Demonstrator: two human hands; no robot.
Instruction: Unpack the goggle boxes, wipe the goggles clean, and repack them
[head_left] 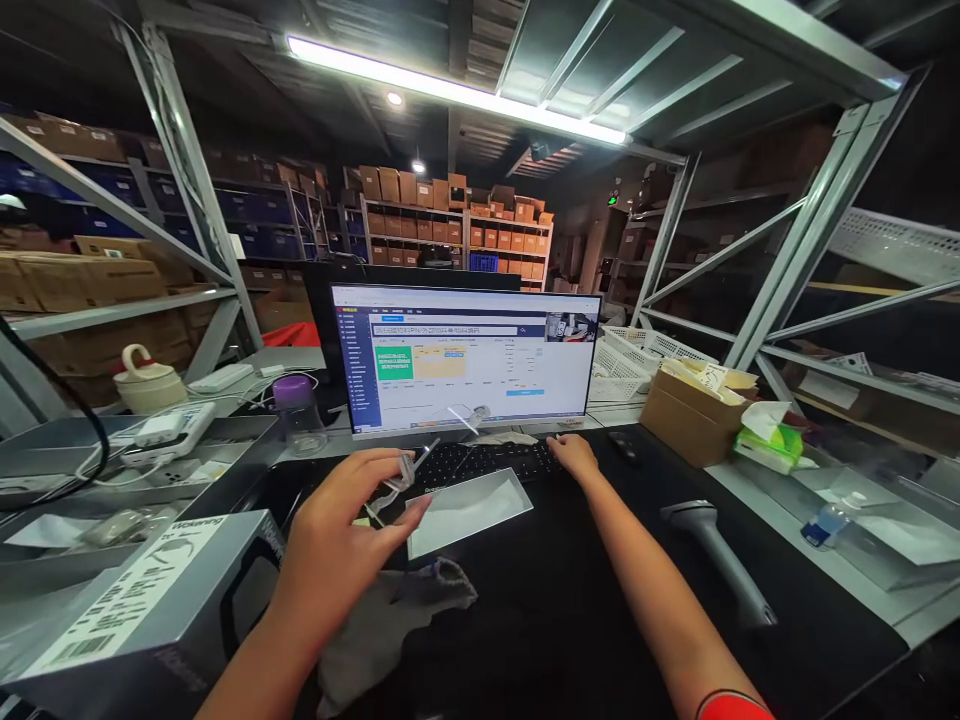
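Observation:
My left hand point(334, 530) is closed on a small grey piece with thin bars point(406, 472), pinched between thumb and fingers; I cannot make out its exact kind. Below it on the black mat lies a flat white-grey rectangular sheet or lid point(472, 512), and the left thumb overlaps its left corner. My right hand point(576, 457) reaches the right end of the black keyboard point(457, 462), fingers stretched out over the keys. A lit monitor point(480, 365) stands behind the keyboard. A grey cloth point(375, 620) lies partly under my left forearm.
On the right are a barcode scanner point(720, 560), a mouse point(624, 447), a cardboard box point(694, 415), a tissue pack point(769, 440) and a small bottle point(832, 520). At the left stand a grey box point(150, 610), a purple-lidded jar point(300, 415) and a power strip point(169, 435).

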